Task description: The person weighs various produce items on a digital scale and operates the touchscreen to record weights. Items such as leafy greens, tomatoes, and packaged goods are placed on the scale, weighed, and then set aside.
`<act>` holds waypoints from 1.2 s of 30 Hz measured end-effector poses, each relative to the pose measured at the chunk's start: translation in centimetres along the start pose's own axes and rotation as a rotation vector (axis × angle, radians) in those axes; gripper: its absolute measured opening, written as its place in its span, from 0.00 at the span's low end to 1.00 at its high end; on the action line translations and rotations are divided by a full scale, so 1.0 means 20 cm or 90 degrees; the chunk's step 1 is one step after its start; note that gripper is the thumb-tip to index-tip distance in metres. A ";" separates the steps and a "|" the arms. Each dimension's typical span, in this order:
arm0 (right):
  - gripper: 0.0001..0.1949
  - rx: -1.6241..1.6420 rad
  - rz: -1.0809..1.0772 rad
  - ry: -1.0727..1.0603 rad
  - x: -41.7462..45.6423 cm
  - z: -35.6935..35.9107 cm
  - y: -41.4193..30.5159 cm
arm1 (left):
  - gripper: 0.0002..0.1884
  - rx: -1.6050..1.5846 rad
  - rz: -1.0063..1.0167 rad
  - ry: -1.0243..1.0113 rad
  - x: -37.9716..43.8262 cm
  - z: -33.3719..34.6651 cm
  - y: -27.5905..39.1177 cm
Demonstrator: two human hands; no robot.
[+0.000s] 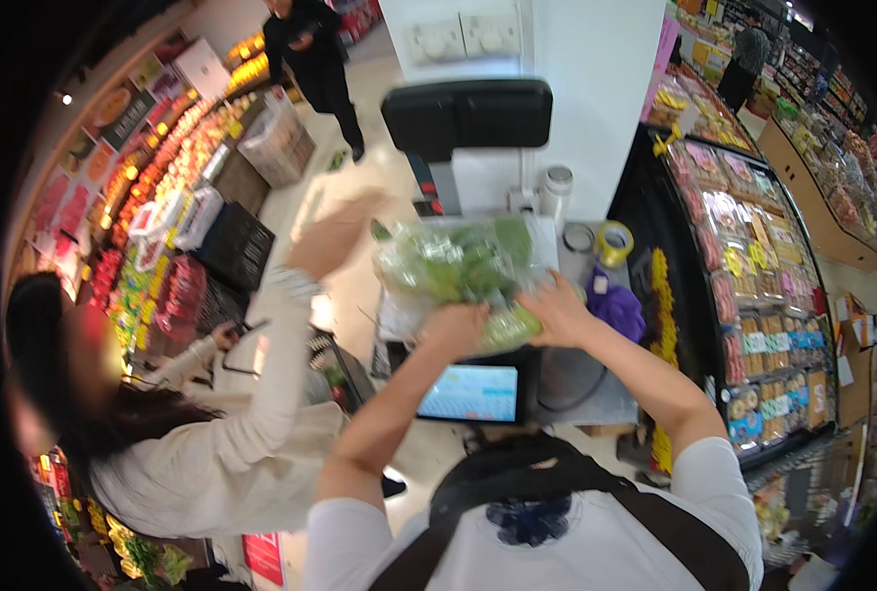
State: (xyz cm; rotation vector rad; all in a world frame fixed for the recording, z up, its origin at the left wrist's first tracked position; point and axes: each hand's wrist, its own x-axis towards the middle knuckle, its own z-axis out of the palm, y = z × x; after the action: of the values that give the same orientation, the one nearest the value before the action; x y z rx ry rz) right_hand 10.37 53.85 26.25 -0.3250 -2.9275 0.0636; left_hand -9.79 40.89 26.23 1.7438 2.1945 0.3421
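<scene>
A clear plastic bag of leafy green vegetables [453, 262] lies on the platform of a retail weighing scale [396, 314] in front of me. Closer to me, a paler green bundle [511, 327] shows through clear plastic; whether it is a separate bag is hard to tell. My left hand [457, 325] grips the near edge of the plastic, its fingertips partly hidden. On the right side, my right hand [560, 314] holds the bag between thumb and fingers. Below my hands, the scale's lit touch screen [469, 393] faces me, and its black display head [468, 114] rises behind the bag.
At left, a person in a cream top [254, 436] reaches a blurred hand [339, 229] close to the bag. A purple bag [616, 306], yellow tape roll [614, 244] and white bottle [556, 193] stand right of the scale. A packaged-food display [764, 295] borders the right.
</scene>
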 end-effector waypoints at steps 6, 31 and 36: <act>0.36 0.012 -0.021 0.126 -0.04 -0.06 0.09 | 0.15 -0.152 -0.035 0.174 0.02 0.00 0.04; 0.08 0.591 0.472 0.383 -0.48 0.30 -0.07 | 0.10 -0.108 0.079 0.313 -0.10 0.05 0.20; 0.04 0.924 0.298 0.231 -0.33 -0.25 -0.12 | 0.31 -0.051 0.108 0.201 -0.23 0.02 0.24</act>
State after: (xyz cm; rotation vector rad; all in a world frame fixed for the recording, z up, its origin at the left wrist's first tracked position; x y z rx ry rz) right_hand 17.18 50.17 30.14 -0.5998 -1.7199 1.7654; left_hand -4.48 37.56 28.07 1.9469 2.2039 0.7843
